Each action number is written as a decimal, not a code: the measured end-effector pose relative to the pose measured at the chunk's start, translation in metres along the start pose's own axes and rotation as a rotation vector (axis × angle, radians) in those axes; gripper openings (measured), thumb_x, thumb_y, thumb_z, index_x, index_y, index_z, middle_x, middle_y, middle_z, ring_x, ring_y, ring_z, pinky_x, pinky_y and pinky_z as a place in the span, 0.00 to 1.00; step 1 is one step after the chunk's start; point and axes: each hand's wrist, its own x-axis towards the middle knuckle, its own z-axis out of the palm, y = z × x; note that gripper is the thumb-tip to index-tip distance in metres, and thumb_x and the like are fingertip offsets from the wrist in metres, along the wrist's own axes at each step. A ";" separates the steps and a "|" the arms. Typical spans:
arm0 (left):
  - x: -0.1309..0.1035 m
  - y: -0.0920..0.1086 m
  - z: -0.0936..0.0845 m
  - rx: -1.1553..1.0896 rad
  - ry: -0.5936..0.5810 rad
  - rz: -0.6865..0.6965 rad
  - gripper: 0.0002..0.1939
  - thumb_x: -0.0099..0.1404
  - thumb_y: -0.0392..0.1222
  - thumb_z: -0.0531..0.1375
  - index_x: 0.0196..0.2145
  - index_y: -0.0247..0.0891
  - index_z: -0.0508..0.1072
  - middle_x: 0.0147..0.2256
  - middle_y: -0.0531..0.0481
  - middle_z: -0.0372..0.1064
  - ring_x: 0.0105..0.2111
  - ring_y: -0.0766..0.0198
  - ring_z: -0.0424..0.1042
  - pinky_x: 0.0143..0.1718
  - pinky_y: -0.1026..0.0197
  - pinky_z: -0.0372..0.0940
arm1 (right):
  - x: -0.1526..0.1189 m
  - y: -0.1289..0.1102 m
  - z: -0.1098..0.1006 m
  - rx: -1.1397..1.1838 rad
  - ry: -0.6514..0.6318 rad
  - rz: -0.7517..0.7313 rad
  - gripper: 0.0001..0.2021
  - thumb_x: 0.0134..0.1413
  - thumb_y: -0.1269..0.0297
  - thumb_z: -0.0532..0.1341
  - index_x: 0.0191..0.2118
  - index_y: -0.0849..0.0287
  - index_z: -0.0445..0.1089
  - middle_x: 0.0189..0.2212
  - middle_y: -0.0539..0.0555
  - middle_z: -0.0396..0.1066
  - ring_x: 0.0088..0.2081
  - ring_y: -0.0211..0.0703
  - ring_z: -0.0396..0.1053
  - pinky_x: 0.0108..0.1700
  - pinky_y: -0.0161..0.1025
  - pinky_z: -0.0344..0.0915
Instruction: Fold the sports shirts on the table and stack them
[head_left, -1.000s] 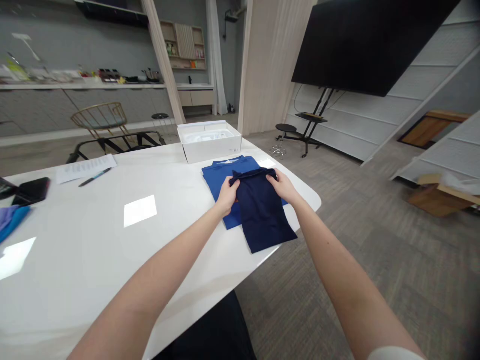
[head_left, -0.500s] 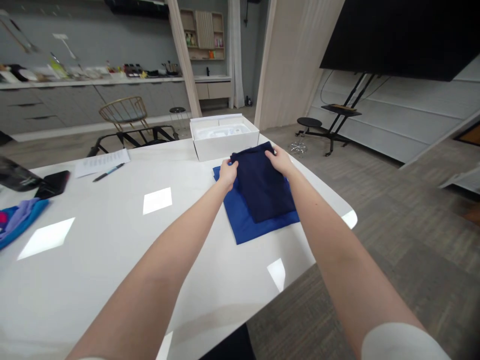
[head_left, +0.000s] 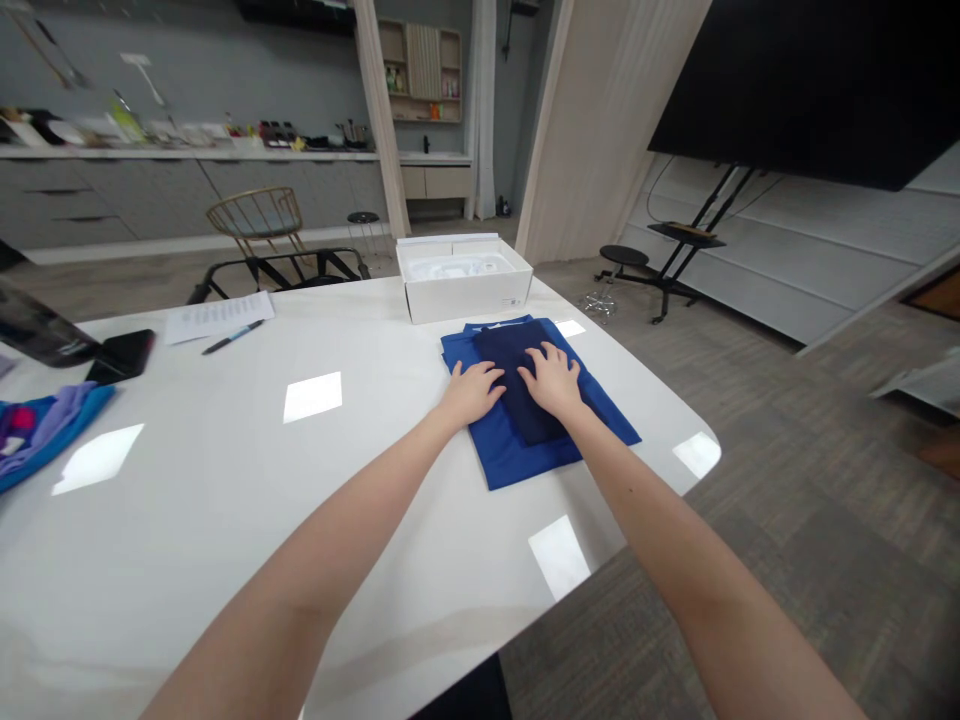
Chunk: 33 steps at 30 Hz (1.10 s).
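Observation:
A folded dark navy cloth (head_left: 517,400) lies on top of a larger folded blue cloth (head_left: 504,465) near the right end of the white table (head_left: 247,500). My left hand (head_left: 472,392) rests at the left edge of both cloths, its fingers spread and reaching onto the navy one. Flat on the upper right part of the navy cloth lies my right hand (head_left: 553,380), fingers apart. Neither hand grips anything. Parts of the navy cloth are hidden under the fingers.
Behind the cloths stands an open white box (head_left: 469,297) with pale contents. A printed sheet (head_left: 217,316), a pen (head_left: 232,337), a dark phone (head_left: 127,355) and colourful folded fabric (head_left: 56,425) lie to the left. The table's rounded corner (head_left: 709,450) is at the right.
Both hands have let go of the navy cloth's far corners and come down nearer to me, open on it. The navy cloth now lies flat on the blue one.

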 end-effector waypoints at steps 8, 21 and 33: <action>-0.069 -0.047 -0.063 -0.035 0.000 -0.154 0.15 0.71 0.42 0.52 0.45 0.46 0.79 0.43 0.48 0.79 0.44 0.56 0.77 0.46 0.58 0.69 | -0.020 -0.098 -0.004 0.430 -0.110 -0.302 0.08 0.66 0.63 0.58 0.44 0.54 0.75 0.39 0.53 0.76 0.37 0.42 0.72 0.43 0.37 0.65; -0.291 -0.205 -0.167 0.051 0.352 -0.687 0.15 0.69 0.39 0.53 0.43 0.43 0.79 0.45 0.47 0.78 0.47 0.56 0.75 0.50 0.56 0.67 | -0.067 -0.385 0.035 0.732 -0.432 -0.624 0.10 0.63 0.62 0.58 0.43 0.54 0.76 0.36 0.50 0.77 0.33 0.40 0.70 0.39 0.37 0.64; -0.475 -0.367 -0.264 0.306 0.608 -1.342 0.18 0.69 0.40 0.53 0.55 0.38 0.70 0.56 0.34 0.67 0.57 0.46 0.66 0.59 0.45 0.58 | -0.140 -0.534 0.065 0.828 -0.636 -0.830 0.10 0.63 0.62 0.57 0.41 0.55 0.76 0.33 0.52 0.76 0.32 0.42 0.69 0.38 0.38 0.62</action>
